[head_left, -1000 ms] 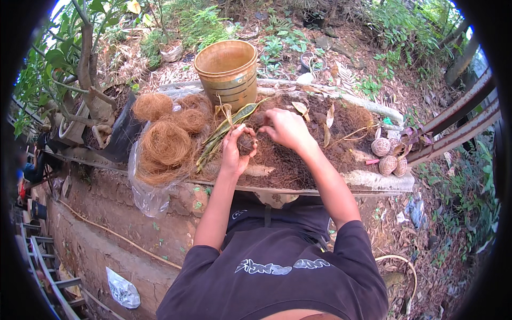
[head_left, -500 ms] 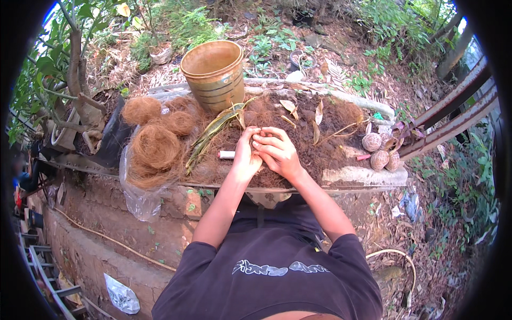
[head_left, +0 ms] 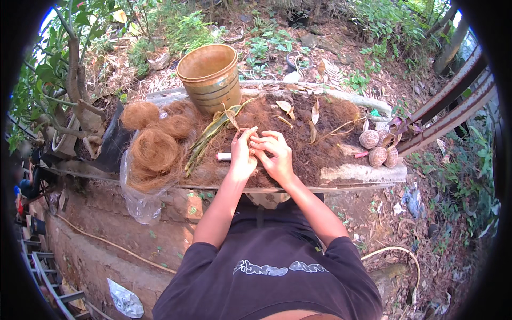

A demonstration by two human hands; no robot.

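Note:
My left hand (head_left: 244, 153) and my right hand (head_left: 274, 154) meet over the dark soil, their fingers curled in and pinched together. Whatever sits between the fingertips is hidden or too small to make out. A small white cylinder with a red end (head_left: 223, 156) lies against the outer side of my left hand. Just beyond that hand a dry brown leaf (head_left: 232, 118) stands up, beside long yellow-green strap leaves (head_left: 208, 136) lying across the fibre. Loose soil (head_left: 304, 160) with brown fibres and dry leaves spreads to the right.
A worn yellowish pot (head_left: 209, 88) stands behind the strap leaves. Balls of brown fibre (head_left: 154, 150) rest on clear plastic (head_left: 141, 205) at left. Several netted round objects (head_left: 377, 157) sit at the slab's right end, by a rusty metal beam (head_left: 448, 117).
Both hands stay together at nearly the same spot, the right fingers shifting slightly and lifting a little apart from the left. The whole view has moved slightly.

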